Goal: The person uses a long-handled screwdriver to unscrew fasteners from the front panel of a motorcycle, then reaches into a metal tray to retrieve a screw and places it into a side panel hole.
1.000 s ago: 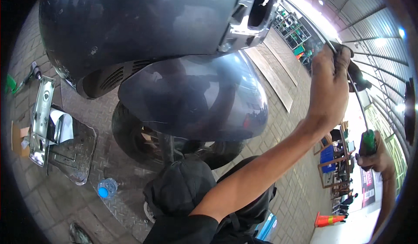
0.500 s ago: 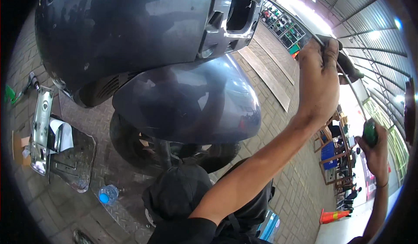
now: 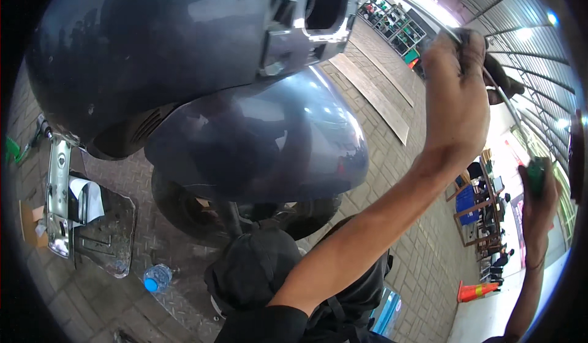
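Note:
My left hand [image 3: 456, 92] is closed on the long metal shaft [image 3: 511, 110] of a screwdriver, high at the right. A dark object [image 3: 508, 89] shows behind its fingers, too unclear to name. Beyond it, my right hand [image 3: 539, 205] grips the screwdriver's green handle [image 3: 536, 174]. The shaft runs up-left toward the front bracket [image 3: 285, 37] of a dark grey scooter body [image 3: 141, 43]; its tip is too small to make out. Below the body sit a glossy grey front fender [image 3: 251, 141] and the tyre [image 3: 177, 202].
At left lie a chrome plate [image 3: 59, 177], a dark tray [image 3: 119, 239], a power tool [image 3: 43, 125] and a blue-capped bottle [image 3: 157, 278]. Long boards [image 3: 367, 92] lie on the paving. Shelving [image 3: 392, 24], a cluttered bench [image 3: 474, 205] and an orange cone [image 3: 474, 292] stand farther right.
My right hand and the green handle have risen and shifted right. My left hand dipped left, then moved back up and right on the shaft. The view of the scooter has shifted left.

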The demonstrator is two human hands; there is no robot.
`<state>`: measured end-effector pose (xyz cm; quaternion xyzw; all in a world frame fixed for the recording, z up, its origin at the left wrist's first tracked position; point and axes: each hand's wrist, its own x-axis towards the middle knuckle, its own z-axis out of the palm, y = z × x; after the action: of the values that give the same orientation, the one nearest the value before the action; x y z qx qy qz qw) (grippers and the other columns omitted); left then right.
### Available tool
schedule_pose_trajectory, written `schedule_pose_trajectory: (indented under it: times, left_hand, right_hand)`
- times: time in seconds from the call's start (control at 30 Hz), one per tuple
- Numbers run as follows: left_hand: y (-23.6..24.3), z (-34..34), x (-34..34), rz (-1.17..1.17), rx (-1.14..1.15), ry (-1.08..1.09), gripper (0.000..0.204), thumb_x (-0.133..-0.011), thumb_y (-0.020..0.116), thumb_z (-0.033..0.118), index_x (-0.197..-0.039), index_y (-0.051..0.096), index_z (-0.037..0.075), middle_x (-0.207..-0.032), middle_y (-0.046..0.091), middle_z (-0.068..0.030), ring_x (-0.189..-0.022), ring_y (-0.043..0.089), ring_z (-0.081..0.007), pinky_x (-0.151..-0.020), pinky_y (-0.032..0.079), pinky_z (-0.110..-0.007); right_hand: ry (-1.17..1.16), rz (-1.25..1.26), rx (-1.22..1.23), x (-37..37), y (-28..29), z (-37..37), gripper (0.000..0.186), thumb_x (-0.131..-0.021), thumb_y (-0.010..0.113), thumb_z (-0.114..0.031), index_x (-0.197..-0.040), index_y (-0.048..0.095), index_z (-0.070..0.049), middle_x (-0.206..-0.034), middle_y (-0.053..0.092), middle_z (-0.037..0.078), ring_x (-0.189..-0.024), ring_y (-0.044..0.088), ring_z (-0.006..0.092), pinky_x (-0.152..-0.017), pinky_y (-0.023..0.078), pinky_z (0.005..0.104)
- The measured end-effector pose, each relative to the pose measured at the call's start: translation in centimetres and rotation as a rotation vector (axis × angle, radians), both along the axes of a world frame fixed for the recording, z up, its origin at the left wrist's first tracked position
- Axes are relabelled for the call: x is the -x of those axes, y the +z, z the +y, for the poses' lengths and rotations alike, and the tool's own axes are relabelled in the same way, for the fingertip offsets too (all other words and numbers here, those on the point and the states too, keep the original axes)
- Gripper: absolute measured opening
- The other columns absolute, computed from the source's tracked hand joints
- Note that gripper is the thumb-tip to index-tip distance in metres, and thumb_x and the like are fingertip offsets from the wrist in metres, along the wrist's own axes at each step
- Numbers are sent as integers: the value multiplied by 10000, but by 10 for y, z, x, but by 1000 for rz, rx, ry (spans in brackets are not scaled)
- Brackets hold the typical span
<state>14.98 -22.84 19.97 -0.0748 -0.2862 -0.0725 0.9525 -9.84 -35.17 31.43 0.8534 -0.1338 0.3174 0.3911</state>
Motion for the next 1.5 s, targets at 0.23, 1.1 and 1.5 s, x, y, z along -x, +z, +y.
schedule_pose_trajectory:
  times: [0.23,1.1,1.5]
  left_hand:
    - [-10,5,-12,-65,64,-88,295,-1088,406,259,-967,496,5,-794,579,-82,-637,627,-156,-555,586,-292]
    - [4,10,-7,-72,113,6,251,-1079,424,172,-911,474,-8,-718,579,-68,-545,653,-154,-465,553,-263]
    - [12,10,2,20,-56,26,279,-1078,437,172,-871,490,-7,-750,552,-62,-604,523,-130,-546,444,-301]
  right_hand:
    - [-403,526,-1279,-62,59,46,390,-557,910,-7,-609,527,-59,-529,506,-15,-464,482,96,-452,398,273]
    - [-161,238,-843,-49,33,70,435,-661,850,-17,-1025,611,-5,-815,622,49,-685,577,136,-601,494,295]
    - [25,85,3,5,15,12,507,-875,748,-81,-1337,547,-22,-969,617,121,-935,558,202,-836,473,367]
